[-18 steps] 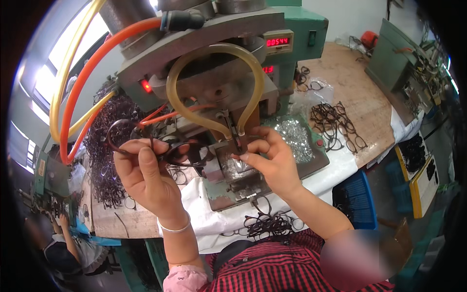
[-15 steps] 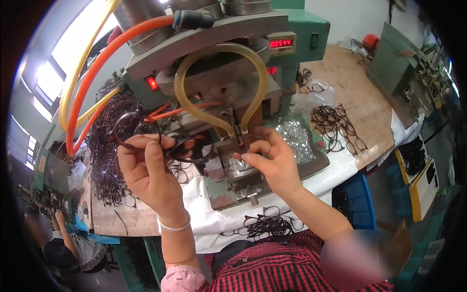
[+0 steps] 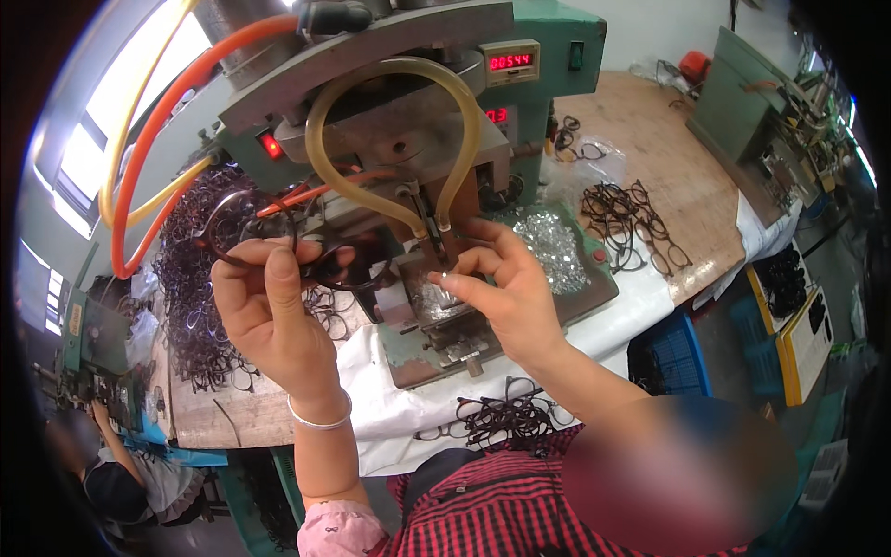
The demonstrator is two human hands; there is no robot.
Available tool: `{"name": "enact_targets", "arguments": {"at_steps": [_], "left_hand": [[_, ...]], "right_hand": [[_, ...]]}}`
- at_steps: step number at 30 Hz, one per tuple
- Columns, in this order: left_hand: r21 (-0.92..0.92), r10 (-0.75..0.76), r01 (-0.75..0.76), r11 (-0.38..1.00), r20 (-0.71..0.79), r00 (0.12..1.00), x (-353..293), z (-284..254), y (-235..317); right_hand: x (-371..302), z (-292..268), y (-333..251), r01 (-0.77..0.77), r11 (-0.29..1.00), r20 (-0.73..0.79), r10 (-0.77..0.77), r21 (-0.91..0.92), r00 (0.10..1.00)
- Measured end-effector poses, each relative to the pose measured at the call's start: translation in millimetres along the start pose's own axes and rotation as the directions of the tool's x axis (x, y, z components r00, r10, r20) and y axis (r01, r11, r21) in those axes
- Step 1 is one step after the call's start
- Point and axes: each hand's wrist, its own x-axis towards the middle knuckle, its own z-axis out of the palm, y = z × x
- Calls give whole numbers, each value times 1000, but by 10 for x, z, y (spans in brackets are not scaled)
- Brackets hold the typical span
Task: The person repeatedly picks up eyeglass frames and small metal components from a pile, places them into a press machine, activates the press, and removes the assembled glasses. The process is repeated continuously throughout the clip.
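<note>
My left hand [image 3: 283, 316] is closed on a dark eyeglass frame [image 3: 227, 251], pinched between thumb and fingers left of the machine's working head. One rim reaches out past the fingers toward the machine's small fixture. My right hand [image 3: 510, 292] is at the right side of the slim vertical tool [image 3: 432, 232]. Its thumb and fingertips come together just below that tool. A tiny bright speck shows at the thumb tip, too small to name. Small shiny metal pieces [image 3: 552, 251] lie heaped on the machine's base beside the right hand.
A green and grey press [image 3: 399, 148] with a looped yellowish tube [image 3: 320, 102] and an orange hose [image 3: 144, 186] stands in front. Piles of dark eyeglass frames [image 3: 200, 306] lie left, right and near my lap. A blue crate [image 3: 682, 357] stands at right. Another person works far left.
The whole view has shifted slightly, so the machine appears higher and further left. Both hands keep nearly the same place beside it, with the eyeglass frame still in the left one.
</note>
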Motion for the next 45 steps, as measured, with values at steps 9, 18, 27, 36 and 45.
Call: {"name": "enact_targets", "arguments": {"at_steps": [9,18,27,36,45], "left_hand": [[9,20,-20,1000,6,1000,3,44,26],[36,123,-136,990,237,964,-450,-61,89],[33,541,-821,570,737,405,-643,125,-274],[22,496,-771,637,754,431,-713,69,-349],[720,148,-154,677,71,986,-950,-855,-584]], "right_hand": [[6,-61,136,30,995,-9,-29,93,1000],[-173,-266,-206,146,934,220,-75,-325,973],[86,-1370,180,194,12,165,-476,-981,864],[353,-1246,341,451,-223,499,-275,-864,822],[186,-1772,436,191,415,19,-383,-889,923]]}}
